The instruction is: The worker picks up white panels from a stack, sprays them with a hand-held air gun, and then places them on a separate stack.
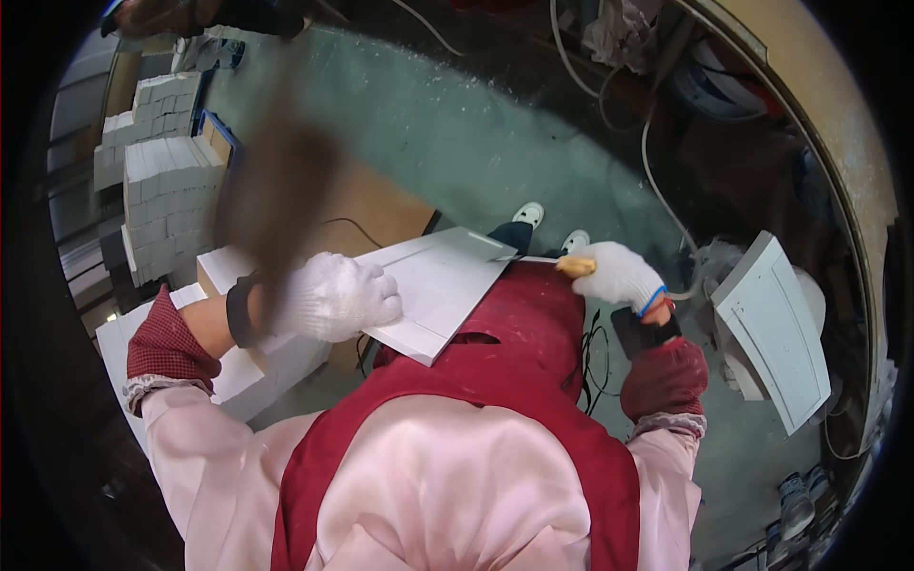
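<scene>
A white panel (pixel 443 290) with a grooved border lies tilted across my lap, over my dark red apron (pixel 528 319). My left hand (pixel 341 295), in a white knit glove, is at the panel's left edge with its fingers curled against it. To the right of the panel and apart from it is my right hand (pixel 614 273), gloved too and closed. A small tan piece (pixel 576 266) sticks out at its fingertips. Its kind is too small to tell. A blurred brown shape (pixel 286 190) close to the camera hides part of my left wrist.
Stacks of white panels (pixel 171 205) stand at the left, with more white pieces (pixel 276 371) beside my left arm. Another white panel (pixel 776 328) leans at the right. A pale hose (pixel 657 181) and dark cords (pixel 595 357) run near my right side. Brown board (pixel 386 205) lies ahead.
</scene>
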`<state>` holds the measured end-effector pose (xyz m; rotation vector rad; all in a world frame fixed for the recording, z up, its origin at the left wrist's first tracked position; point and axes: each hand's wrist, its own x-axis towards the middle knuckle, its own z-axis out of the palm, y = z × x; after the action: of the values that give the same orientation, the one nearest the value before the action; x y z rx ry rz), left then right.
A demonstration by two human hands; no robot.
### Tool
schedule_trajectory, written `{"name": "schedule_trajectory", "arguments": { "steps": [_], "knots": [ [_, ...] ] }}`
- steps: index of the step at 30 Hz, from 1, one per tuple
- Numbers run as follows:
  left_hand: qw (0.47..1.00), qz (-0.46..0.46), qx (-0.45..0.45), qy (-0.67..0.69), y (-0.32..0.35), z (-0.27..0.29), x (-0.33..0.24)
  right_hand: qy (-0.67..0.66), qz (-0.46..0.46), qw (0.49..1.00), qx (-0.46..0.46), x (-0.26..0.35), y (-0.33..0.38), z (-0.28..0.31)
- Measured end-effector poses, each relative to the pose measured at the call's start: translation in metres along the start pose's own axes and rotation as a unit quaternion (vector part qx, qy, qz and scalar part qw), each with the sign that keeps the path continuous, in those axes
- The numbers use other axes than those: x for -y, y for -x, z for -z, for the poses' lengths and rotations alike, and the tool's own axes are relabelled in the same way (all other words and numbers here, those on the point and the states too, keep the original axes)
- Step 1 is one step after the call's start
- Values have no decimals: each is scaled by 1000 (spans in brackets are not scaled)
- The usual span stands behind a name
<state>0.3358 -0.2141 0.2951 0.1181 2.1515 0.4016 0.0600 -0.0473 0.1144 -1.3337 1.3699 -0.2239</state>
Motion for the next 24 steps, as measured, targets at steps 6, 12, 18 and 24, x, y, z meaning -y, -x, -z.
{"name": "schedule_trajectory", "arguments": {
  "steps": [6, 12, 18, 24],
  "knots": [
    [996, -50, -13, -67, -13, 15, -3, 89, -251, 963, 24, -42, -41, -38],
    [995, -64, -54, -58, -21, 2, 1, -264, 147, 947, 107, -10, -8, -28],
    [995, -8, -88, 41, -33, -21, 16, 21, -76, 996, 51, -27, -8, -26],
    [987, 52, -130, 82, -47, -32, 10, 26, -206, 978, -23, -47, -7, -44]
  ]
}}
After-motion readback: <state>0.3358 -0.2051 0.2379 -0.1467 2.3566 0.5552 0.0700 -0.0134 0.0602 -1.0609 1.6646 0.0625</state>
